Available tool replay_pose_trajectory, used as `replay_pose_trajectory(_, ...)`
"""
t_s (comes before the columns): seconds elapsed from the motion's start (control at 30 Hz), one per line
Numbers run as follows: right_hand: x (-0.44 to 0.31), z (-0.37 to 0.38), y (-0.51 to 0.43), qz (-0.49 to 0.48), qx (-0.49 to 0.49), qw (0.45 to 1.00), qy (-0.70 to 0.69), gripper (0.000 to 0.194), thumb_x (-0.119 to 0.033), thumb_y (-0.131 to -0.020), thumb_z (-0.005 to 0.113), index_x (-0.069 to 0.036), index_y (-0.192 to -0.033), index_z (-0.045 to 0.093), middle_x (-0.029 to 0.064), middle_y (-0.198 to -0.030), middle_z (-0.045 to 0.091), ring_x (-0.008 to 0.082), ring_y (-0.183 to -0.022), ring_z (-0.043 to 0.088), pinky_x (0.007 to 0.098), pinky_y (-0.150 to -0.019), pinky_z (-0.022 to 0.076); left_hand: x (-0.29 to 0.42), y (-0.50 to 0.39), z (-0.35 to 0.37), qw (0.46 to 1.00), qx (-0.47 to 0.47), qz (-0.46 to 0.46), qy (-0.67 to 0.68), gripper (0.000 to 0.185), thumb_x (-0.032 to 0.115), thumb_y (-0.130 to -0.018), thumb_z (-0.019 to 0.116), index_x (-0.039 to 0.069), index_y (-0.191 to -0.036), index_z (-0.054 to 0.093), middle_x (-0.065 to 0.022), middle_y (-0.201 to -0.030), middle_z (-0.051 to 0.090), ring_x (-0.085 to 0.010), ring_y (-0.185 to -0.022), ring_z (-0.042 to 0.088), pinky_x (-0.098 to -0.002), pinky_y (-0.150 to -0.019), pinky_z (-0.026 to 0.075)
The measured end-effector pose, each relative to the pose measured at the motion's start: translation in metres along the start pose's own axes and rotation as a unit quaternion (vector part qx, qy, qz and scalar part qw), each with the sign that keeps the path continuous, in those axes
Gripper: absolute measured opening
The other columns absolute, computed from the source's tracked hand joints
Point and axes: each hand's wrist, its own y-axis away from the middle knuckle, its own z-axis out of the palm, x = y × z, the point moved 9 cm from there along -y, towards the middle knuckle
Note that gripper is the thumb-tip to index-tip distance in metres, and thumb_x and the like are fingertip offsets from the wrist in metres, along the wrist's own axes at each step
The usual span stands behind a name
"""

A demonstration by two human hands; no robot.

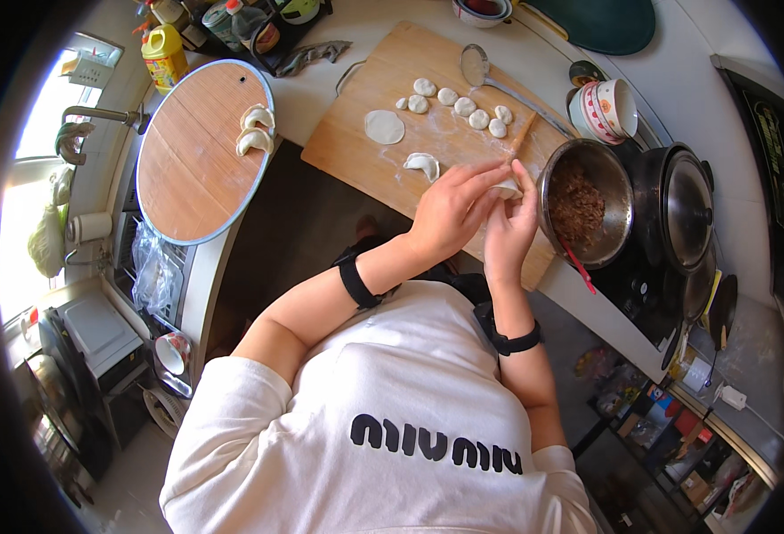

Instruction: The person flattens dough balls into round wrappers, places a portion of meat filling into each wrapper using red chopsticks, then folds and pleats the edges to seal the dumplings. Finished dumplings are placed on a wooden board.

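My left hand and my right hand meet over the near right part of a wooden board. Both pinch a dumpling of pale dough, partly hidden by the fingers. A finished-looking dumpling lies on the board, left of my hands. Beyond it rests a flat round dough wrapper. Several small dough pieces sit farther back, amid scattered flour. A thin wooden rolling pin lies just past my fingertips. To the right, a metal bowl holds brown minced filling and a red-handled utensil.
On the left, a round wooden board with a blue rim carries two dumplings. A long-handled metal ladle lies across the back of the cutting board. Stacked bowls and a lidded pot stand at right.
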Motion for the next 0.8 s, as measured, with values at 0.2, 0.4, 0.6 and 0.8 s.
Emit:
replay_pose_trajectory(0.2,0.042,0.035,-0.025,0.089,-0.048,0.995,-0.019,0.032,0.002,-0.089,0.055,0.004,-0.121,0.053,0.0160,-0.112,0.061,0.0181,-0.108,0.058,0.0297,-0.090,0.0497,-0.061,0.007,-0.016,0.991,0.048,-0.080,0.091,0.034,0.015,-0.091,0.062,0.003,-0.122,0.059,-0.0158,-0.121,0.061,-0.0293,-0.108,0.061,-0.0361,-0.085,0.051)
replay_pose_trajectory(0.4,0.101,0.054,-0.093,0.000,-0.041,0.937,0.346,0.028,-0.006,-0.080,0.060,-0.002,-0.107,0.064,0.0212,-0.104,0.064,0.0332,-0.102,0.061,0.0376,-0.087,0.0493,-0.181,0.039,-0.058,0.956,0.030,-0.286,0.055,0.032,0.018,-0.089,0.064,0.001,-0.116,0.061,-0.0171,-0.114,0.064,-0.0265,-0.104,0.065,-0.0351,-0.084,0.051)
replay_pose_trajectory(0.6,0.140,0.078,-0.135,-0.041,-0.011,0.861,0.507,0.024,-0.008,-0.081,0.061,-0.002,-0.104,0.066,0.0205,-0.105,0.062,0.0386,-0.102,0.057,0.0434,-0.088,0.0478,-0.214,0.067,-0.098,0.947,0.000,-0.321,-0.028,0.030,0.020,-0.089,0.062,0.000,-0.110,0.063,-0.0166,-0.108,0.064,-0.0254,-0.099,0.066,-0.0333,-0.084,0.051)
replay_pose_trajectory(0.8,0.141,0.123,-0.116,-0.131,-0.108,0.849,0.500,0.026,0.000,-0.083,0.057,-0.005,-0.106,0.066,0.0164,-0.109,0.058,0.0346,-0.106,0.055,0.0411,-0.093,0.0448,-0.238,0.071,-0.115,0.940,0.018,-0.340,-0.009,0.030,0.022,-0.087,0.063,0.000,-0.107,0.064,-0.0160,-0.105,0.065,-0.0269,-0.096,0.066,-0.0348,-0.083,0.052)
